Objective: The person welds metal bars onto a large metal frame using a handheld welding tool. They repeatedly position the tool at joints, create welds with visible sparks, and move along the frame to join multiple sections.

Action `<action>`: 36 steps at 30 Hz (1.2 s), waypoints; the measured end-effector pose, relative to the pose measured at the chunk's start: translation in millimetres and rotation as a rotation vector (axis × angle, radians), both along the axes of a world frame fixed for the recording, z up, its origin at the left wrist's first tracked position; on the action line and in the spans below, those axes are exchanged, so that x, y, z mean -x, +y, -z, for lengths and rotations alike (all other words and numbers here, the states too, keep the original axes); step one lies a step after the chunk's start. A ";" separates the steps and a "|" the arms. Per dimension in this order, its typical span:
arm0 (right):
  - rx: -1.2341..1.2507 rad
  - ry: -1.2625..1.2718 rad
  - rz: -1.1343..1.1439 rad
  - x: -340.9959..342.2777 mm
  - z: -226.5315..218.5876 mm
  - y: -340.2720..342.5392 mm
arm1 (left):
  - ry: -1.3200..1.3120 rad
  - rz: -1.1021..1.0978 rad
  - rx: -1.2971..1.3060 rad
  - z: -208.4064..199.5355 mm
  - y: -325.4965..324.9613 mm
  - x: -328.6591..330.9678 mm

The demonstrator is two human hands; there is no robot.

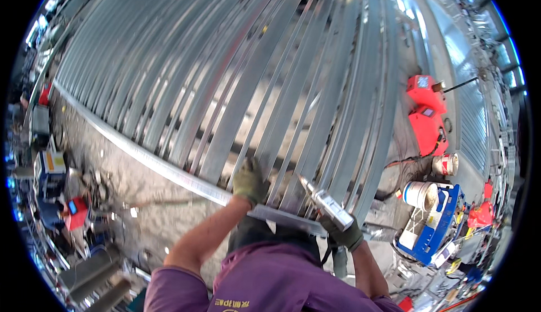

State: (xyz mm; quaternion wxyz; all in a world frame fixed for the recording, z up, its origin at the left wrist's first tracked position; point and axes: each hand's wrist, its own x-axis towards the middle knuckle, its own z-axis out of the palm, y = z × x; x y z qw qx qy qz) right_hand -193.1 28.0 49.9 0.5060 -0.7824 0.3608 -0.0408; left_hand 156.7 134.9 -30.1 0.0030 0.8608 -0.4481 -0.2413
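Note:
My left hand (251, 183), in an olive work glove, grips a thin grey metal bar (256, 123) near its close end; the fingertips are partly blurred. Many such long bars and wider flat slats lie side by side, joined to a pale metal rail (169, 171) along their near ends. In my right hand (345, 234), gloved too, is a silver welding gun (332, 208) with a pointed nozzle, tilted up and left over the slats. Its grip is hidden behind the body and glove. In front of my body lies a short flat metal piece (287, 219).
Two red machines (426, 126) stand on the right, with dark cables. Nearby are white buckets (421, 195) and a blue frame (431, 241). More stacked slats (472, 120) lie at the far right. On the left are a red box (75, 212) and steel sections (93, 278).

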 end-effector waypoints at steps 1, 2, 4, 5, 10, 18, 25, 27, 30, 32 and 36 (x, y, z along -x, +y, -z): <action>0.048 0.029 -0.013 0.2 -10.0 -0.3 | 0.129 -0.095 -0.104 -8.6 -10.8 0.9; -0.060 0.016 0.066 0.1 -19.5 0.6 | 0.092 -0.126 -0.209 -0.7 -20.0 9.1; 0.047 0.012 -0.015 5.9 -6.8 -2.8 | 0.035 -0.087 -0.169 10.0 -17.5 10.4; 0.042 0.031 -0.045 7.7 -1.3 -1.9 | 0.019 -0.097 -0.170 6.8 -16.2 9.6; -0.016 0.103 -0.010 19.3 2.3 6.8 | 0.181 0.038 -0.191 -1.1 -31.4 -15.6; -0.207 0.169 -0.067 7.3 -31.0 -3.5 | 0.159 0.395 -0.250 55.6 -62.5 -87.1; -0.172 0.215 -0.240 -26.3 -53.0 -5.4 | 0.309 0.261 -0.341 -0.1 -96.5 -100.6; -0.252 0.297 -0.274 -38.9 -53.8 -10.3 | 0.417 0.150 -0.307 -8.4 -90.2 -105.2; -0.236 0.115 -0.302 -49.1 -45.2 -12.8 | 0.436 0.118 -0.301 -20.8 -88.9 -110.1; -0.220 0.226 -0.377 -62.6 -55.9 -23.4 | 0.497 0.062 -0.305 -26.9 -87.6 -110.8; -0.264 0.212 -0.440 -69.8 -45.1 -39.7 | 0.478 0.045 -0.253 -34.8 -86.4 -106.0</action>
